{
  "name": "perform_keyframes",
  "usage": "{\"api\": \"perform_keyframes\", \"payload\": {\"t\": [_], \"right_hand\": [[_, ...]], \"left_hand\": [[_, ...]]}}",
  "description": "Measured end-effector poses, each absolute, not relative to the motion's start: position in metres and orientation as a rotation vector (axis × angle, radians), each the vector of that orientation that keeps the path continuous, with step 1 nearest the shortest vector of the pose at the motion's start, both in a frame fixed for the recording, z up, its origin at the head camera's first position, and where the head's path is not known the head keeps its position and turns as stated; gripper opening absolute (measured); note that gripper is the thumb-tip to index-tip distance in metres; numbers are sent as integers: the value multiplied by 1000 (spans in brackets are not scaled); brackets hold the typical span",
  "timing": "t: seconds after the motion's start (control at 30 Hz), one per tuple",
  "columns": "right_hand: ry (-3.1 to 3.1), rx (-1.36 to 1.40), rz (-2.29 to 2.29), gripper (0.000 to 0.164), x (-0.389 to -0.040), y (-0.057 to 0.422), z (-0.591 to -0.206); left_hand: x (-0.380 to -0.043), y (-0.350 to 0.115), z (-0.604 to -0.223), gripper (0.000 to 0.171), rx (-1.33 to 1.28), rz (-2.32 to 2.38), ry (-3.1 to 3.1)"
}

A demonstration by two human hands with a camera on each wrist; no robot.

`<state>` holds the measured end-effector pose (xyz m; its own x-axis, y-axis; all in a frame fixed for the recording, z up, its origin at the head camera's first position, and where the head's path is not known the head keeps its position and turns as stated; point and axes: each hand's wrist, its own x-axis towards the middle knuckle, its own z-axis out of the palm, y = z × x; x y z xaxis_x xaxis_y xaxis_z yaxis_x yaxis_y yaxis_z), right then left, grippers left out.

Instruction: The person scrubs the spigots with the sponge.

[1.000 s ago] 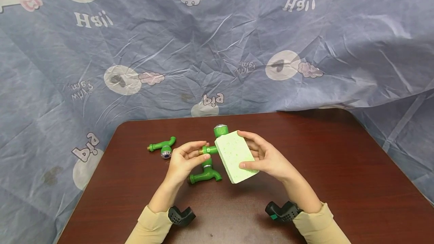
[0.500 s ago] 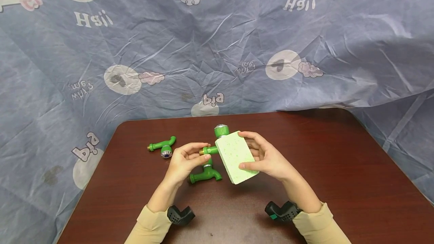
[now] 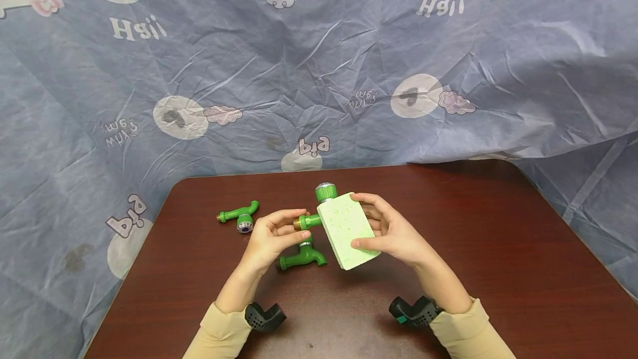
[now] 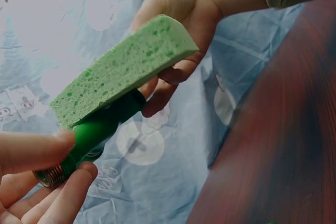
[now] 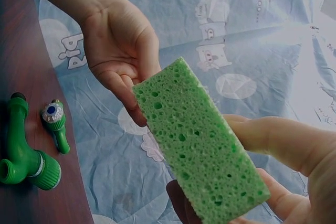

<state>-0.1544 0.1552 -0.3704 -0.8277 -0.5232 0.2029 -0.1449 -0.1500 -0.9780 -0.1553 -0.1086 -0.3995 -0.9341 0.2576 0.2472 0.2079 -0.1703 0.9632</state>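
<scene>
A pale green sponge (image 3: 347, 231) is in my right hand (image 3: 391, 231), thumb on its near face and fingers around its far edge. A green faucet (image 3: 311, 219) with a ribbed knob and brass threaded end is held up behind the sponge, which hides much of it. My left hand (image 3: 271, 237) pinches the faucet near its threads; in the left wrist view the thumb and fingers lie on either side of this end. There the sponge (image 4: 126, 69) lies against the faucet body (image 4: 97, 132). In the right wrist view the sponge (image 5: 197, 142) covers the faucet.
Below the hands a second green faucet (image 3: 301, 258) lies on the dark red-brown table (image 3: 473, 237). Farther left on the table lies a third, smaller-looking faucet (image 3: 239, 215). A blue patterned cloth (image 3: 279, 71) hangs behind the table.
My left thumb has shifted slightly down from the threaded end. The held faucet and sponge have barely moved, and the faucets on the table are unchanged.
</scene>
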Motion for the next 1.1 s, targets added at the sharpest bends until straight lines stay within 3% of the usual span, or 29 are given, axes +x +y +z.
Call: {"api": "perform_keyframes", "payload": {"t": [0.33, 0.8, 1.1], "right_hand": [[1850, -757, -2065, 78, -154, 156, -369], [1852, -724, -2076, 80, -155, 157, -367], [1820, -750, -2106, 80, -155, 158, -368]], "left_hand": [[-153, -107, -400, 33, 638, 2240, 2209], [-154, -104, -402, 34, 852, 2334, 2202], [-151, -104, -397, 35, 734, 2315, 2201]]}}
